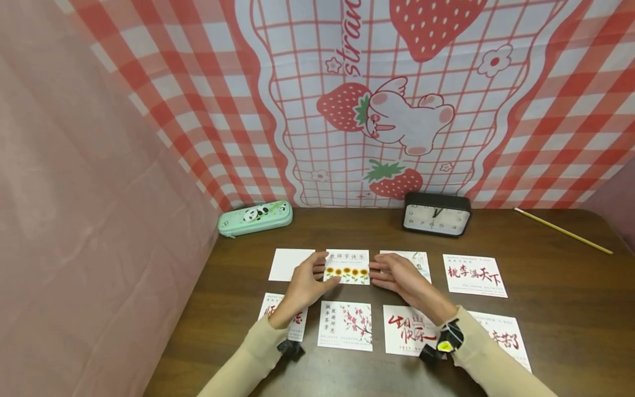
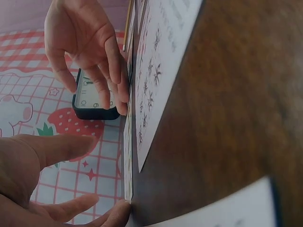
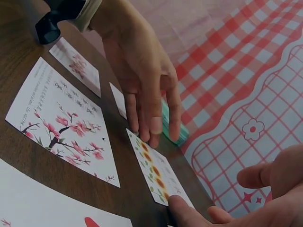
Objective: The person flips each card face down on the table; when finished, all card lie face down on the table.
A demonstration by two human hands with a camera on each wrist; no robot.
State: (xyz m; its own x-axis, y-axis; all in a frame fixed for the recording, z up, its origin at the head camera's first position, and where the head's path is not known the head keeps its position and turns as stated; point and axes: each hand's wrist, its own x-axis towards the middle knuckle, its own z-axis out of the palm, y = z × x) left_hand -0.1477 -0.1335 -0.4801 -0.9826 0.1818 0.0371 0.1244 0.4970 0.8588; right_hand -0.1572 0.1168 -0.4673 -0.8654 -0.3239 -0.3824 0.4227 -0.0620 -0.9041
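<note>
In the head view a sunflower card [image 1: 347, 263] lies flat in the back row, between both hands. My left hand [image 1: 303, 282] is at its left edge, fingers loosely bent, partly over a blank white card [image 1: 289, 264]. On the other side, my right hand [image 1: 403, 277] has its fingertips at the card's right edge and covers part of a green-patterned card [image 1: 420, 263]. In the right wrist view the sunflower card [image 3: 152, 170] lies on the table with fingertips from both hands beside it. Neither hand visibly grips it.
A plum-blossom card [image 1: 345, 326] and several red-lettered cards, including one at the front [image 1: 408, 331] and one at the right [image 1: 475, 275], lie around. Behind stand a green pencil case [image 1: 255, 219] and a black clock [image 1: 436, 215]. A yellow stick [image 1: 563, 230] lies at the back right.
</note>
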